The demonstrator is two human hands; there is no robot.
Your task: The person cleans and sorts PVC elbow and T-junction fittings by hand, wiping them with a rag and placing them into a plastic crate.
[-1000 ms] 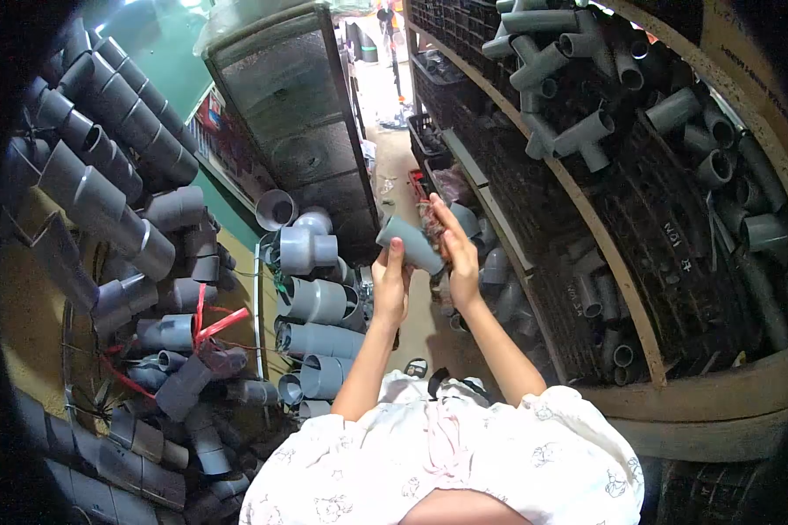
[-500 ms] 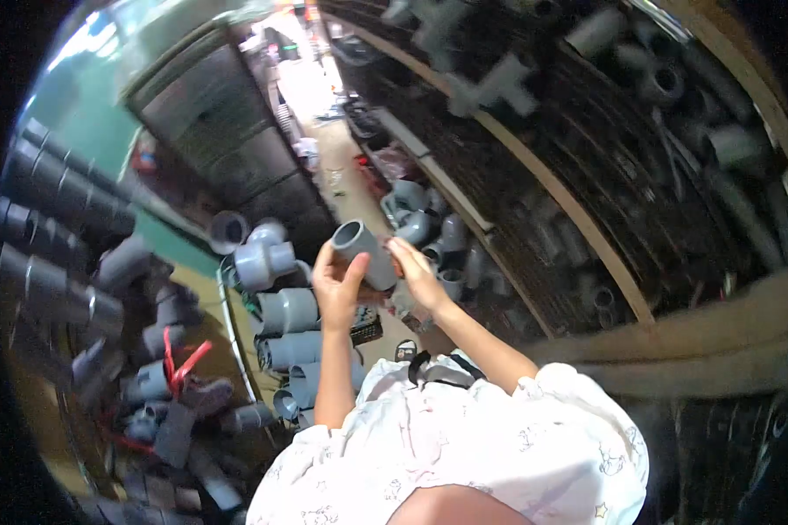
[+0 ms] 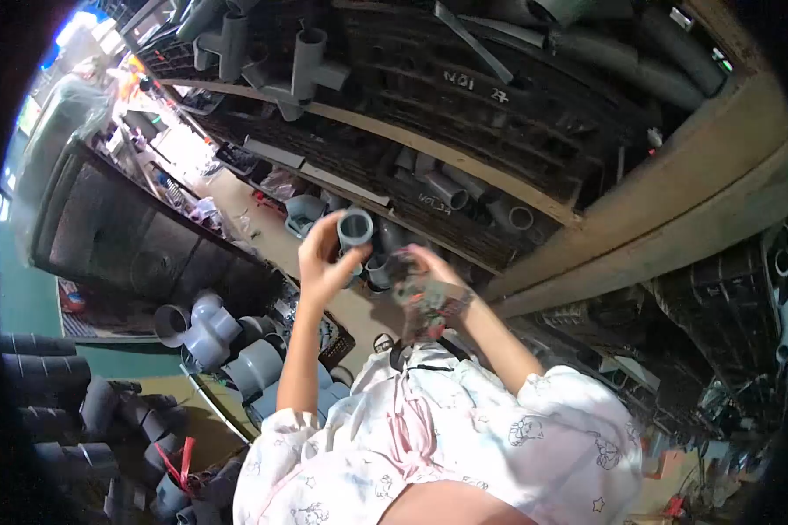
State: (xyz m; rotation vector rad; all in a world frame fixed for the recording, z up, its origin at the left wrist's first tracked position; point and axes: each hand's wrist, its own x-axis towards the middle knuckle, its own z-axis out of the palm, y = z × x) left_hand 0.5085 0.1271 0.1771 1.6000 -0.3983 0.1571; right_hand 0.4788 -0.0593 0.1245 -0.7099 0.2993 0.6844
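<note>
My left hand (image 3: 322, 267) is wrapped around a grey plastic pipe fitting (image 3: 356, 238), a short tube with its round open end facing up toward me. Just to its right, my right hand (image 3: 439, 271) is closed on a crumpled patterned cloth (image 3: 425, 306), dark with reddish and greenish patches, hanging down and smeared by motion. A small gap separates the cloth from the fitting. The lower part of the fitting is hard to make out against the grey pieces behind it.
Dark shelves of crates (image 3: 481, 96) with grey fittings run along the far side. A wooden beam (image 3: 648, 236) crosses at right. Large grey fittings (image 3: 258, 367) and a black crate (image 3: 334, 343) stand at lower left, near a narrow floor strip (image 3: 258, 214).
My view has swung toward the shelves on the right. The right hand has come away from the fitting's side, and the cloth now shows hanging from it. My left hand keeps the fitting.
</note>
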